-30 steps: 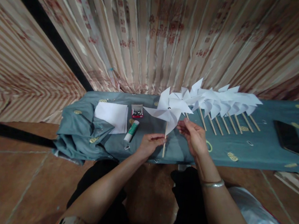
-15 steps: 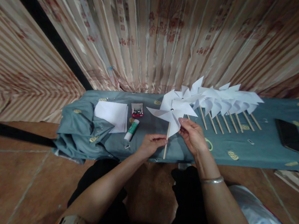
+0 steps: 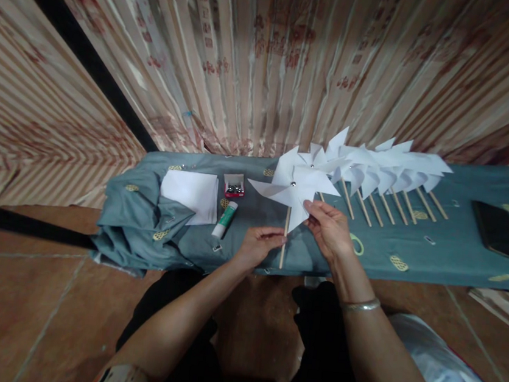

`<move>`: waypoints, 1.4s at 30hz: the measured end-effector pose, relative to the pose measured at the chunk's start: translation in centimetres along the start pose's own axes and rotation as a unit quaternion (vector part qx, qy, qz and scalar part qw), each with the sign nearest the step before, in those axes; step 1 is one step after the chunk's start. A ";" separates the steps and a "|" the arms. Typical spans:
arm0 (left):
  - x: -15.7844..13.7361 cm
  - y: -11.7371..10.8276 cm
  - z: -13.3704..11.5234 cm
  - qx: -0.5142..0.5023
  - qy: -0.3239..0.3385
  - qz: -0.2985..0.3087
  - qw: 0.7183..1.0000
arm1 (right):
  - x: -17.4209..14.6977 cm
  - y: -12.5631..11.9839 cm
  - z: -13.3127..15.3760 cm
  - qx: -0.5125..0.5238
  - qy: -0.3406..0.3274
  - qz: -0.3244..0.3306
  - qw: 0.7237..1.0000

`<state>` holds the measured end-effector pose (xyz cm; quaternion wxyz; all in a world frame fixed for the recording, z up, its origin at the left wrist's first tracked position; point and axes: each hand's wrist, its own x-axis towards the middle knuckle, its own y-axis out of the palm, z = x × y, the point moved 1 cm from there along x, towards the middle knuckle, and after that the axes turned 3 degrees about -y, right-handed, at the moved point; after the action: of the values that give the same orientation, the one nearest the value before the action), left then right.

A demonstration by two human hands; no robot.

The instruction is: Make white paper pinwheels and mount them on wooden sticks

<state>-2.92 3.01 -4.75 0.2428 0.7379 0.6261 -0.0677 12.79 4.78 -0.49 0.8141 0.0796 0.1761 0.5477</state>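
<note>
A white paper pinwheel [image 3: 298,187] with a silver pin at its centre is held upright over the cloth. My left hand [image 3: 258,246] pinches its wooden stick [image 3: 284,243] between thumb and fingers. With thumb and fingertips, my right hand [image 3: 329,229] grips the edge of the lower right paper blade. Behind and to the right, several finished-looking white pinwheels [image 3: 389,173] lie overlapped in a row, sticks pointing toward me. A green and white glue stick [image 3: 225,219] lies left of my left hand, near a small red box of shiny pins [image 3: 235,187].
Folded white paper sheets [image 3: 194,193] lie at the left on the grey-green cloth [image 3: 238,250]. A dark phone [image 3: 498,230] rests at the right. Scissors with a pale green handle [image 3: 357,245] are partly hidden beside my right wrist. A patterned curtain [image 3: 269,64] hangs behind.
Both hands keep the same hold on the pinwheel, which has barely moved. The view has shifted very slightly.
</note>
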 end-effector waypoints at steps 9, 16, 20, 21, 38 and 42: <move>-0.1 0.0 -0.2 -0.008 0.005 0.005 1.000 | -0.3 0.2 0.2 -0.002 0.012 -0.008 1.000; 0.0 0.0 -0.4 -0.019 0.010 -0.011 1.000 | -0.4 0.0 0.2 0.003 0.016 -0.013 1.000; -0.1 0.0 -0.6 -0.025 0.020 0.002 0.999 | -0.7 0.2 0.3 -0.002 0.025 -0.010 1.000; -0.2 0.0 -0.7 -0.026 0.022 0.007 0.999 | -0.8 0.3 0.3 -0.005 0.029 -0.005 1.000; -0.3 -0.2 -1.2 -0.018 0.023 -0.006 1.000 | -1.6 0.7 0.3 -0.110 -0.044 0.069 0.991; -0.4 -0.2 -1.3 -0.010 0.026 0.004 1.000 | -0.4 -1.6 1.6 -0.092 -0.111 0.014 0.989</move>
<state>-3.49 3.29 -3.53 0.2337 0.7396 0.6298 -0.0412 14.63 3.86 0.53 0.8246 0.0675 0.0327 0.5608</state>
